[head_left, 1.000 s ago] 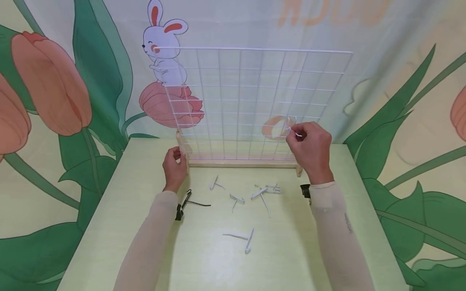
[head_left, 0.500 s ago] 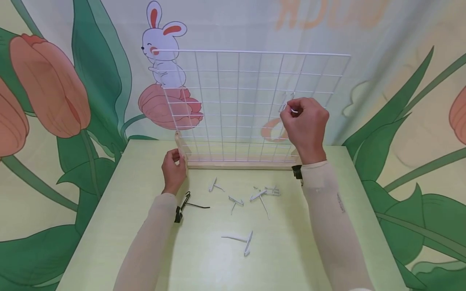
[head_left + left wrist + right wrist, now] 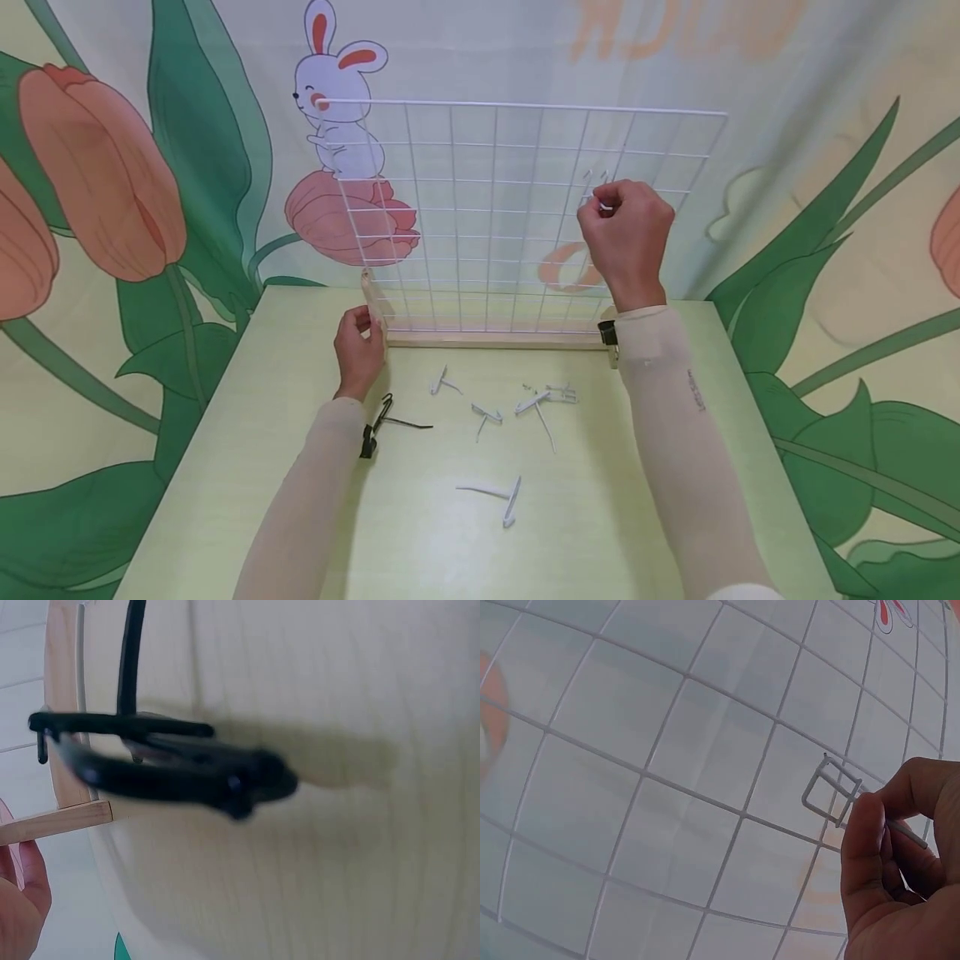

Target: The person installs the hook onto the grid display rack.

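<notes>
A white hook [image 3: 847, 804] is pinched between the thumb and fingers of the right hand [image 3: 628, 237], in front of the upper right part of a white wire grid [image 3: 493, 181]; whether the wires are touched cannot be told. Its rectangular frame is turned toward the grid, with the two bent tips pointed upward, while its long stem, the long axis, is directed back from the grid and, in the right wrist view, slanted down to the right past the fingertips. The wooden stand [image 3: 495, 340] is touched at its left end by the left hand [image 3: 358, 350], whose fingers are bent; whether the wood is gripped cannot be told. On the surface [image 3: 420, 533], loose white hooks [image 3: 508, 498] and a black hook [image 3: 384, 414] are scattered in front of the stand. Compared with half a second ago, the pinched hook and right hand are raised slightly higher along the grid; the left hand is kept at the same place.
</notes>
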`<state>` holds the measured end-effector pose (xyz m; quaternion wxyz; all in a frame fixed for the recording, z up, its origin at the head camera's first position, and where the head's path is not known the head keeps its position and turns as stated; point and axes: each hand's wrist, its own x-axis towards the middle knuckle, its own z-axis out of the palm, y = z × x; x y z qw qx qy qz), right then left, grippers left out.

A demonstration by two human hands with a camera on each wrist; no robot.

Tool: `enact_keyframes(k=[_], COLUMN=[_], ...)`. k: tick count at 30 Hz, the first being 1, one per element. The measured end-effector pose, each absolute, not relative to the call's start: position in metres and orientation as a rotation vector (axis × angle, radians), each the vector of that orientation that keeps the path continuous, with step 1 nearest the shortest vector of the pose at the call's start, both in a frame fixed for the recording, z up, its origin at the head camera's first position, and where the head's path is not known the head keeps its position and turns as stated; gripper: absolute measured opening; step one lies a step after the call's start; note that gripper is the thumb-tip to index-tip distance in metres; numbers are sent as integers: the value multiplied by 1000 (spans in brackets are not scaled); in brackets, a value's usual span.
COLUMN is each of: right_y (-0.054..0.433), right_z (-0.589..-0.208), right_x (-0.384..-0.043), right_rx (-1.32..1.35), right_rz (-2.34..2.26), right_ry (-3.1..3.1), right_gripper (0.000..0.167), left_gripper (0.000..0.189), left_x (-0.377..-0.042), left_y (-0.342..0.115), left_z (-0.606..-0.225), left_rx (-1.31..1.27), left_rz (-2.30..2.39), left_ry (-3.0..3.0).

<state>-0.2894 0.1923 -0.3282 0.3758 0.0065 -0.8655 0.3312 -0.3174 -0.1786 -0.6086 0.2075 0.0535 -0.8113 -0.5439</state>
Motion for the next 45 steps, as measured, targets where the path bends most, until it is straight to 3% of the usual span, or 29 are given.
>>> enact_keyframes(k=[28,45], right_y=[183,180], right_z=[-349,-357], right_x=[-302,-300], right_rx=[-132,-82], right_rz=[928,939], right_ry=[-2211,-2177], right_gripper=[24,22], left_gripper=[30,30], left_x=[-319,-318], left_y=[-180,-177], left_z=[-608,-611], left_rx=[141,135], left_rz=[-1491,-1487], left_ry=[-2267,-2256])
